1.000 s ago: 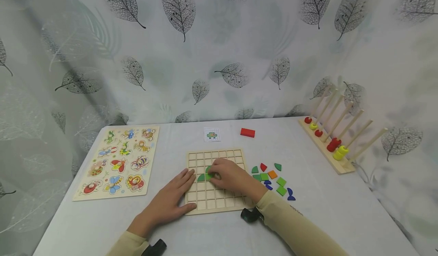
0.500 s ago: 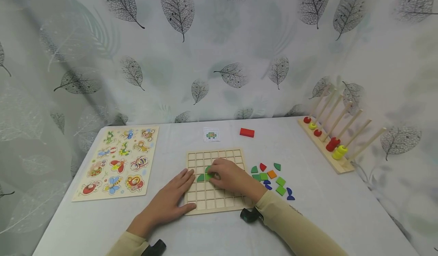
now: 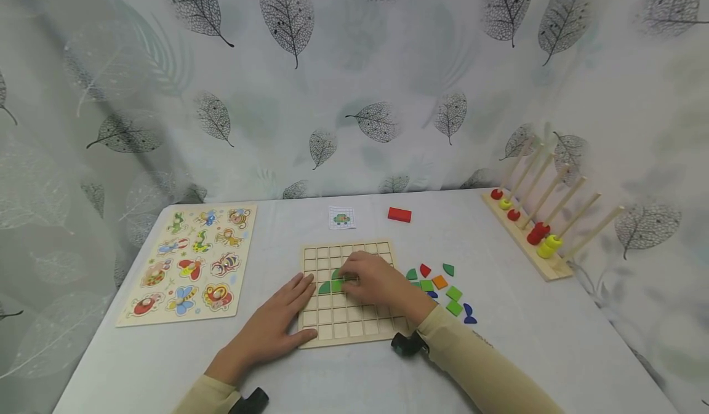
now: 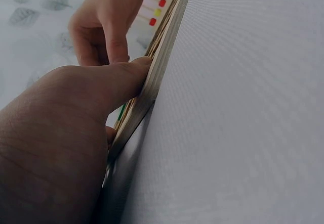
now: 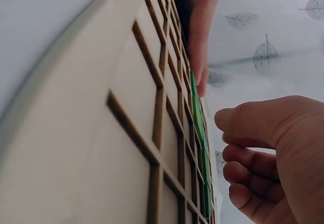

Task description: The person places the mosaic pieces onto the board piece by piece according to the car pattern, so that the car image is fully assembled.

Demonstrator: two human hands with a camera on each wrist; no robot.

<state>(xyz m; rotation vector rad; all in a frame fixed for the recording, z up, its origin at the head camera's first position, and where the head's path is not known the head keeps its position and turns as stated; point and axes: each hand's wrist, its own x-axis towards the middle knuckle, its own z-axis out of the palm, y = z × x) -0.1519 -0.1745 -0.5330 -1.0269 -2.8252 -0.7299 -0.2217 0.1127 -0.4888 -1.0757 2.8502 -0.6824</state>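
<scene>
A wooden grid board [image 3: 332,332] lies flat on the table. My left hand [image 3: 271,325] rests on its left edge, fingers straight, thumb at the near corner; in the left wrist view the thumb touches the board's edge [image 4: 153,85]. Set in the grid are a light green square [image 3: 336,286], a green quarter-circle piece [image 3: 324,288] to its left and another green quarter-circle piece [image 3: 335,274] above. My right hand [image 3: 373,282] hovers just right of these, fingers loosely bent. In the right wrist view its thumb and fingers [image 5: 243,158] stand off the green pieces [image 5: 199,115], with no piece showing between them.
Loose red, orange, green and blue pieces [image 3: 454,293] lie right of the board. Behind it are a turtle pattern card [image 3: 341,218] and a red block [image 3: 399,215]. An insect puzzle board [image 3: 188,266] lies left; a peg stand with rings [image 3: 528,235] stands at the right.
My right hand has drawn slightly up and right off the light green square, which now shows more fully in the grid. The left hand has stayed on the board.
</scene>
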